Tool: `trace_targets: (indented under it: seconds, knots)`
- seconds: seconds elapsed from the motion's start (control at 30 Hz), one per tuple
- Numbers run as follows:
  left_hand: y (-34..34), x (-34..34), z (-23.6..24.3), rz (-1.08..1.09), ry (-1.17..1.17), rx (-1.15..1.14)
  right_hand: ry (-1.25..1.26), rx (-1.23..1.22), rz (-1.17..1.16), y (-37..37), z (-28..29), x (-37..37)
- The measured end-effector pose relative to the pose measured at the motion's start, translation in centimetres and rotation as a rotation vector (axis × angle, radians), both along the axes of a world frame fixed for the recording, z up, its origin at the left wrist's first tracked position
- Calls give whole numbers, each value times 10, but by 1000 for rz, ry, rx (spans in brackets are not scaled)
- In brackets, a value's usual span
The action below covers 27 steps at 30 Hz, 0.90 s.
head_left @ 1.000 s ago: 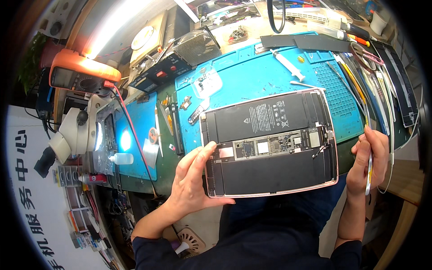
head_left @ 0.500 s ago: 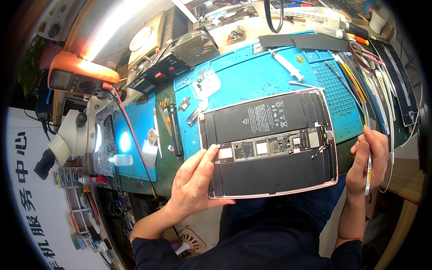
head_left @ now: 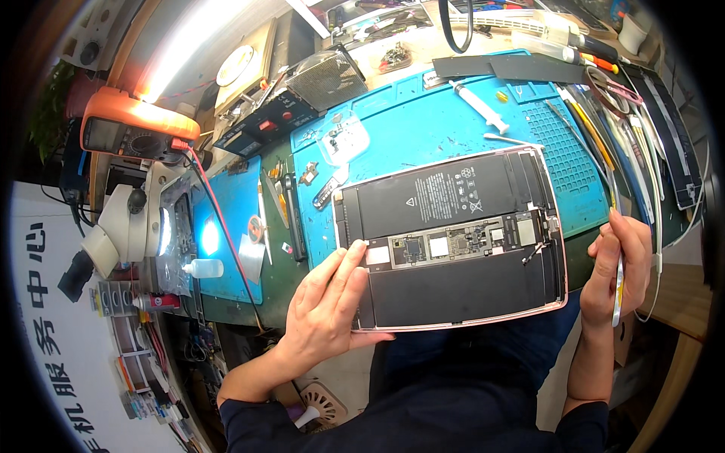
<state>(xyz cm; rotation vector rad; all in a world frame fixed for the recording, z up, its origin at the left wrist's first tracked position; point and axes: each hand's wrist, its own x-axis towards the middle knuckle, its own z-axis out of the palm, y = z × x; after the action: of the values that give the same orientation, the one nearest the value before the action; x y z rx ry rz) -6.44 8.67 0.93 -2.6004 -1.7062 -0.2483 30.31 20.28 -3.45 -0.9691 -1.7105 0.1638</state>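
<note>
An opened tablet lies tilted over the near edge of the bench, its dark batteries and the long circuit board exposed inside a pink rim. My left hand grips its near left corner, fingers on top and the thumb under the edge. Off the tablet's right side, my right hand is closed round a slim silver-and-yellow tool, whose exact kind I cannot make out. The tool stands nearly upright in the picture, its thin end pointing away from me. It does not touch the tablet.
Beyond the tablet spreads a blue work mat with a syringe, a cotton swab and a clear parts dish. Hand tools line the right. An orange multimeter and a white microscope stand left.
The fingers of my left hand have spread slightly on the tablet's corner. The tablet has shifted very slightly; my right hand keeps the tool in nearly the same place.
</note>
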Motion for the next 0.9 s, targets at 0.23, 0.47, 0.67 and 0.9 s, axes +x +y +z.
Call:
trace_targets:
  seconds: [0.23,0.47,0.67,0.9]
  knots:
    - [0,3,2,19,-14,26,7,3,-6,0,-1,1]
    - [3,2,5,-8,8,39,10,-3,-3,-1,-1,2]
    - [3,2,4,-16,11,34,8,9,-2,0,-2,2]
    - [1,-3,-3,-27,10,27,11,11,11,1,-1,2]
